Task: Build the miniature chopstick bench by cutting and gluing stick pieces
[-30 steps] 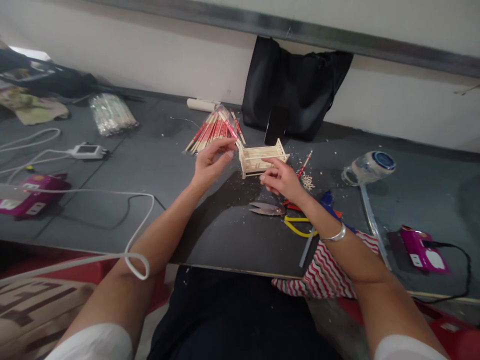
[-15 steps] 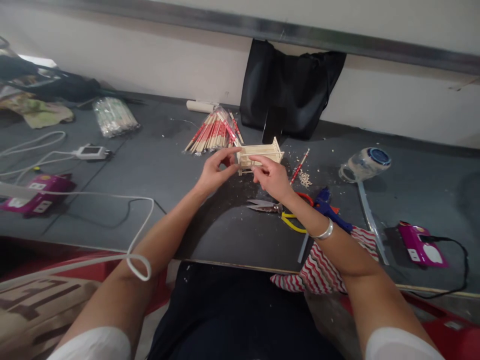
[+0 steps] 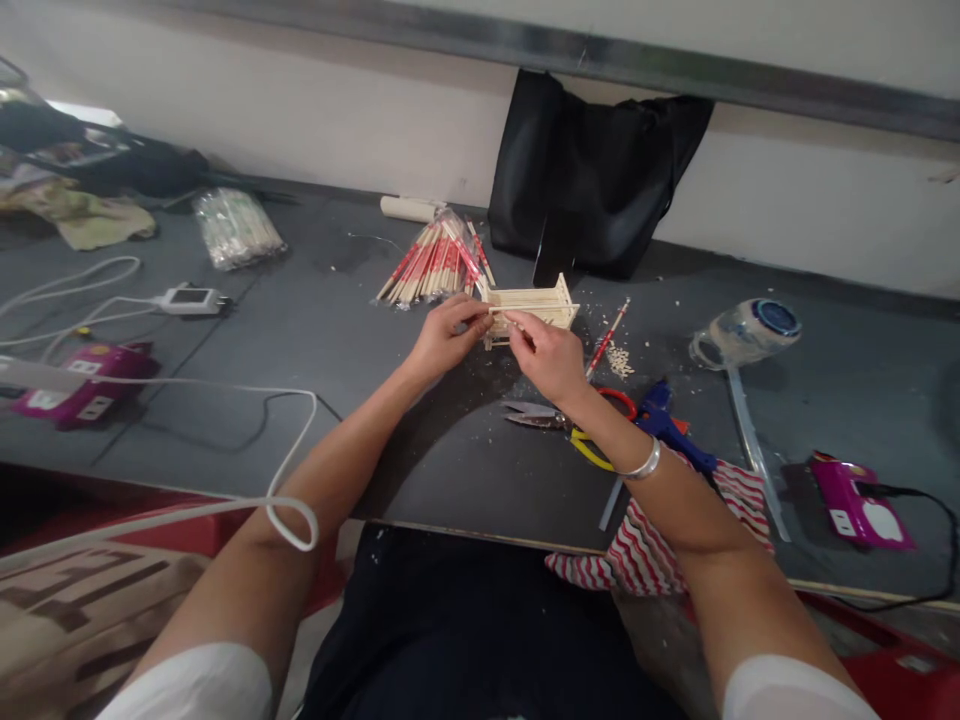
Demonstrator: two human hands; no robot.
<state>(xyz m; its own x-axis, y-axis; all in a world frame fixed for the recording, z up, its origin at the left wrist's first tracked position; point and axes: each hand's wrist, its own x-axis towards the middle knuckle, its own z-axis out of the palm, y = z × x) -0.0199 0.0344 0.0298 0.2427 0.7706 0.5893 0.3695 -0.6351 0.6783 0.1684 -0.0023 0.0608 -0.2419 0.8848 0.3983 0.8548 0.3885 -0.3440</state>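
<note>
A small model (image 3: 540,299) built of pale wooden sticks stands on the dark table, with posts at its ends and rails between them. My left hand (image 3: 448,338) is closed at its left end, thumb and fingertips pinched on the frame near the corner. Against the front left part rests my right hand (image 3: 549,352), its thumb and index finger pinched together; what lies between them is too small to make out. Just right of the model are a red-wrapped chopstick (image 3: 609,338) and a little pile of cut stick bits (image 3: 619,361). Scissors (image 3: 536,415) lie beneath my right forearm.
Bundled red-wrapped chopsticks (image 3: 431,265) lie behind my left hand. A blue glue gun (image 3: 675,430) sits by a striped cloth (image 3: 649,545). A plastic jar (image 3: 746,333) lies right, a black bag (image 3: 600,170) stands behind, and a white cable (image 3: 292,450) crosses my left arm.
My left fingers have closed from a wide gap onto the model's left end. My right index finger has drawn in from pointing to a pinch. The whole view has shifted slightly.
</note>
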